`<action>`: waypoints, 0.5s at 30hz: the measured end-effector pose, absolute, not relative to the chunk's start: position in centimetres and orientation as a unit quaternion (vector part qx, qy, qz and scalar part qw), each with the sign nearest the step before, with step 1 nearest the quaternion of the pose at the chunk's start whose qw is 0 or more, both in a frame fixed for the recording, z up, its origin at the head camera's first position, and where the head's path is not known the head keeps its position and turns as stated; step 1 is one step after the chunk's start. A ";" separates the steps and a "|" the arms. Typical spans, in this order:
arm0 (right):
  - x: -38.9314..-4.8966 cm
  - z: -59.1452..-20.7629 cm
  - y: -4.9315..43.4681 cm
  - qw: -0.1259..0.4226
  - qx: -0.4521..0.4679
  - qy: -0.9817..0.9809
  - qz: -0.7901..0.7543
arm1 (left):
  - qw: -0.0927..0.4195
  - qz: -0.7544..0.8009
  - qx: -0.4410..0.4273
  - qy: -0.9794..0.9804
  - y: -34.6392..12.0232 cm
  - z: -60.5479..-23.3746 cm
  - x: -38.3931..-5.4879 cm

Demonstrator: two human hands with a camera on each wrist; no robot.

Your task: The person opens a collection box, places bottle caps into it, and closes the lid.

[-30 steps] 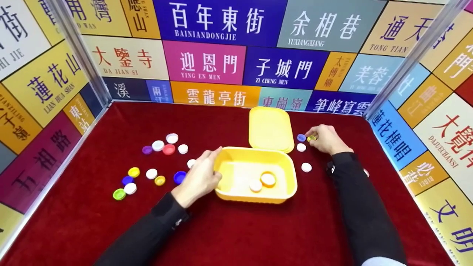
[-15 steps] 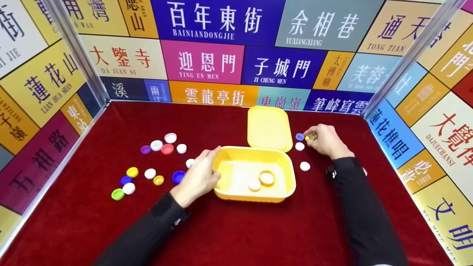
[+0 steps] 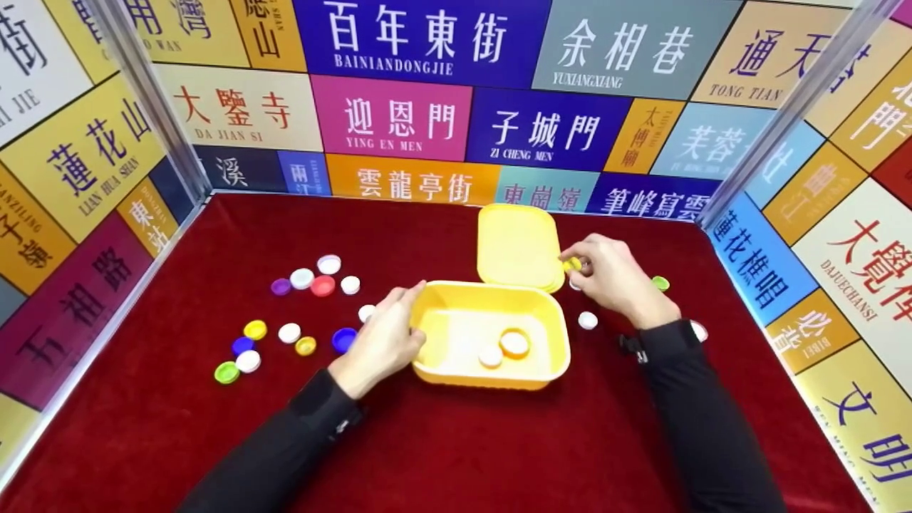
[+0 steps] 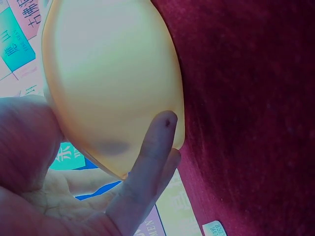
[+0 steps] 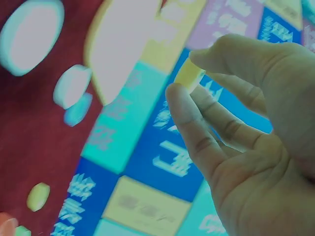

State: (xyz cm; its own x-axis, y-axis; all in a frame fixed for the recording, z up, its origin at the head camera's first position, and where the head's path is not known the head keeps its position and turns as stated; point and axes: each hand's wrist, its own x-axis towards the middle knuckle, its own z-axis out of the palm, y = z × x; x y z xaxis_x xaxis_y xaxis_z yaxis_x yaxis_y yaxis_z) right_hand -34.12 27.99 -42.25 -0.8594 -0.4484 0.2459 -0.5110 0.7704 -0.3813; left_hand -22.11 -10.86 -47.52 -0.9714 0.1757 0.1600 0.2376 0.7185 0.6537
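My left hand grips the left end of a yellow plastic box. In the left wrist view, its fingers lie along the box's outer wall while the thumb is at the rim. Inside the box are a white bottle cap and an orange-rimmed one. Between thumb and fingertips, my right hand pinches a yellow bottle cap, lifted off the cloth near the right edge of the yellow lid. Below it lie a white cap and a blue cap, mostly hidden in the head view.
Loose caps spread over the red cloth. Several lie to the left, among them a red cap and a green cap. On the right are a white cap and another green cap. Printed panels enclose the table.
My right hand has picked up the yellow cap and moved left toward the lid, uncovering a green cap on the right. The left hand stays on the box.
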 end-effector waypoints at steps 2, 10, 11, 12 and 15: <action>-33.3 -41.6 27.0 0.080 0.279 -0.931 0.223 | 0.042 -0.358 -0.112 -0.926 -10.9 -47.5 -22.1; -30.3 -40.3 22.9 0.072 0.373 -0.899 0.219 | 0.038 -0.353 -0.110 -0.928 -10.9 -47.4 -22.1; -30.0 -40.3 22.4 0.067 0.382 -0.897 0.213 | 0.037 -0.354 -0.109 -0.928 -10.9 -47.4 -22.1; -29.7 -40.2 21.9 0.060 0.389 -0.895 0.208 | 0.037 -0.354 -0.109 -0.928 -10.8 -47.4 -22.1; -28.8 -40.3 20.5 0.037 0.409 -0.891 0.191 | 0.037 -0.356 -0.107 -0.928 -10.8 -47.4 -22.1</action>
State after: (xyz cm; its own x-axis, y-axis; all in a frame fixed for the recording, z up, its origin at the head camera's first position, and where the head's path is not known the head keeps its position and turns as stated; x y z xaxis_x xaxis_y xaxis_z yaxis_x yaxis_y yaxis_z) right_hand -28.81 20.46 -40.31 -0.6619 -0.7155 0.2234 -0.7442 0.5916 -0.3102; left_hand -22.08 -10.82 -47.45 -0.9744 0.1725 0.1441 0.2246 0.7241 0.6521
